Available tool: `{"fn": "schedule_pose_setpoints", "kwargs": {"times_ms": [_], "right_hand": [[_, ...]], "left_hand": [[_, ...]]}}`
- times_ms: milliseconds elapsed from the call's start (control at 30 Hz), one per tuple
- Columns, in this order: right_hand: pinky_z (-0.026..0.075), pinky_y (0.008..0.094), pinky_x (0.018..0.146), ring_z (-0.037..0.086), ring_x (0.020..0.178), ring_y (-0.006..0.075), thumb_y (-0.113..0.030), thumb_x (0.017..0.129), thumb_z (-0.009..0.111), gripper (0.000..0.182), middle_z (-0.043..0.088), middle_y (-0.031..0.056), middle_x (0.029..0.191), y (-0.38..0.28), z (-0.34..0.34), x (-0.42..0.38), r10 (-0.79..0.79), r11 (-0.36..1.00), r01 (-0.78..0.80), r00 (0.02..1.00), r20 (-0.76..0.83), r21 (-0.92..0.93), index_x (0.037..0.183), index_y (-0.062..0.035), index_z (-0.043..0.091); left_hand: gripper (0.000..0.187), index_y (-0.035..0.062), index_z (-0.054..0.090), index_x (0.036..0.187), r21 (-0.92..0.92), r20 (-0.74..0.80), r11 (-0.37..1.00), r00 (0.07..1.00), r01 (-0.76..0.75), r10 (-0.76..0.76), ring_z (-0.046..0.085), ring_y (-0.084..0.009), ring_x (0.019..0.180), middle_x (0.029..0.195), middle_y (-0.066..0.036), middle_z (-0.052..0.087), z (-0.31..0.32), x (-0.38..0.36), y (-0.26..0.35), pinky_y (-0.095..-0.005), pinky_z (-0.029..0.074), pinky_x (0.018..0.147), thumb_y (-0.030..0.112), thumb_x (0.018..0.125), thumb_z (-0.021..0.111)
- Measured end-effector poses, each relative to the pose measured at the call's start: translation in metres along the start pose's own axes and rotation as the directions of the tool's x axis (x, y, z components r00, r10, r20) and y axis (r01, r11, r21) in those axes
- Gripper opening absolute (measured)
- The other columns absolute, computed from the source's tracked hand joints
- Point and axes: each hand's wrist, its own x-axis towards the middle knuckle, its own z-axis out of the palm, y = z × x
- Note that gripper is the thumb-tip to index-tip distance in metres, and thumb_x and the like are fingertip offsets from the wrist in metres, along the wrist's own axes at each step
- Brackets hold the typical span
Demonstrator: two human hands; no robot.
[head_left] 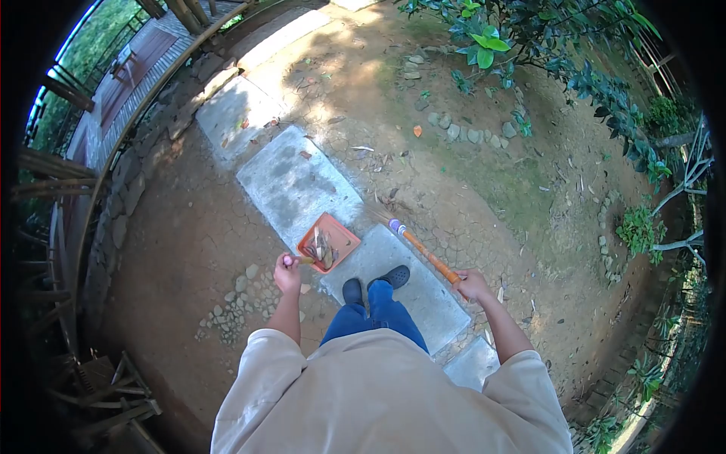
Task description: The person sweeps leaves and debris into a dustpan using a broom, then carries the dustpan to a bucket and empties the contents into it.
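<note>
My left hand [287, 274] is closed around the handle of an orange dustpan [347, 230], held low over the stone slabs in front of my feet. Dry leaves [324, 247] lie in a heap inside the pan. On the other side, my right hand [472, 285] grips the end of a broom [427, 257] with an orange-brown handle and a purple and white binding. Its thin bristles point forward and left, close over the ground at the gap between two slabs, to the right of the dustpan.
Concrete slabs [291, 178] form a path across cracked bare soil. Small stones [234, 306] cluster at the left, and a row of stones [473, 136] curves ahead. A leafy shrub [488, 45] overhangs the upper right. A raised deck [125, 83] with railings borders the left.
</note>
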Motion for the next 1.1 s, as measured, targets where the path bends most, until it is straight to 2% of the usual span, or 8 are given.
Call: {"fn": "schedule_pose_setpoints", "kwargs": {"times_ms": [267,367,467,567,667,767,967,1100], "right_hand": [[0.046,0.0318,0.047,0.06,0.048,0.017,-0.015,0.071,0.074,0.06,0.063,0.0099,0.06,-0.018,-0.042,-0.018,-0.118,0.993,0.116,0.992,-0.051,-0.035,0.129,-0.0017,0.062],[0.045,0.0311,0.046,0.059,0.047,0.016,-0.015,0.072,0.073,0.062,0.062,0.0085,0.059,-0.017,-0.039,0.003,-0.192,0.978,0.188,0.98,0.049,0.085,0.131,-0.0024,0.061],[0.051,0.0301,0.062,0.065,0.067,0.0166,-0.008,0.073,0.074,0.064,0.07,0.0127,0.086,-0.037,-0.027,0.021,-0.156,0.982,0.135,0.973,0.17,0.129,0.135,-0.0012,0.057],[0.05,0.0304,0.055,0.063,0.059,0.015,-0.008,0.074,0.074,0.063,0.069,0.0118,0.079,-0.064,-0.012,0.035,-0.148,0.988,0.133,0.957,0.249,0.078,0.135,-0.0026,0.058],[0.046,0.0317,0.046,0.058,0.046,0.0149,-0.012,0.076,0.073,0.065,0.062,0.0083,0.061,-0.071,0.008,0.061,-0.239,0.97,0.239,0.925,0.294,0.038,0.138,-0.0052,0.055],[0.048,0.0323,0.047,0.06,0.047,0.0164,-0.014,0.076,0.075,0.065,0.064,0.01,0.063,-0.083,0.018,0.081,-0.172,0.983,0.185,0.937,0.305,-0.012,0.137,-0.0081,0.056],[0.049,0.0339,0.048,0.062,0.049,0.0186,-0.017,0.074,0.075,0.064,0.066,0.0117,0.065,-0.072,0.009,0.108,-0.14,0.97,0.163,0.981,0.135,-0.18,0.136,-0.0132,0.058],[0.05,0.0327,0.054,0.063,0.052,0.0181,-0.017,0.073,0.075,0.062,0.066,0.0106,0.064,-0.073,-0.014,0.078,-0.103,0.989,0.11,0.992,0.073,-0.097,0.132,-0.0084,0.061]], "left_hand": [[0.036,0.0075,0.067,0.113,-0.024,-0.014,0.998,0.998,0.056,-0.056,0.068,-0.017,0.091,0.1,-0.008,0.072,0.011,-0.011,0.029,-0.0325,0.053,0.084,0.001,0.079,0.076],[0.036,0.0077,0.067,0.114,-0.026,-0.029,0.999,0.999,0.04,-0.041,0.069,-0.0184,0.091,0.099,-0.009,0.072,0.023,-0.006,0.021,-0.0333,0.053,0.083,0.002,0.079,0.076],[0.037,0.0086,0.067,0.114,-0.035,-0.046,0.999,0.998,0.04,-0.041,0.069,-0.0205,0.09,0.099,-0.01,0.072,0.026,-0.007,0.02,-0.0343,0.054,0.082,0.003,0.079,0.077],[0.038,0.0088,0.066,0.115,-0.019,-0.061,0.999,0.997,0.046,-0.047,0.067,-0.0174,0.09,0.1,-0.008,0.07,0.027,-0.007,0.02,-0.0323,0.053,0.083,0.001,0.079,0.076],[0.038,0.0095,0.066,0.115,-0.012,-0.087,0.999,0.995,0.052,-0.053,0.067,-0.0179,0.088,0.098,-0.008,0.071,0.029,-0.008,0.023,-0.0326,0.053,0.082,0.002,0.079,0.076],[0.038,0.0095,0.066,0.115,-0.027,-0.11,0.997,0.991,0.073,-0.076,0.067,-0.0179,0.087,0.097,-0.008,0.072,0.027,-0.01,0.037,-0.0327,0.053,0.081,0.001,0.079,0.076],[0.039,0.0085,0.065,0.115,-0.051,-0.131,0.996,0.989,0.069,-0.075,0.066,-0.0165,0.086,0.097,-0.007,0.071,0.025,-0.005,0.039,-0.0317,0.053,0.08,0.0,0.079,0.076],[0.039,0.0083,0.065,0.115,-0.023,-0.133,0.993,0.984,0.114,-0.116,0.066,-0.016,0.087,0.098,-0.007,0.07,0.022,-0.001,0.051,-0.0312,0.053,0.08,0.0,0.079,0.076]]}}
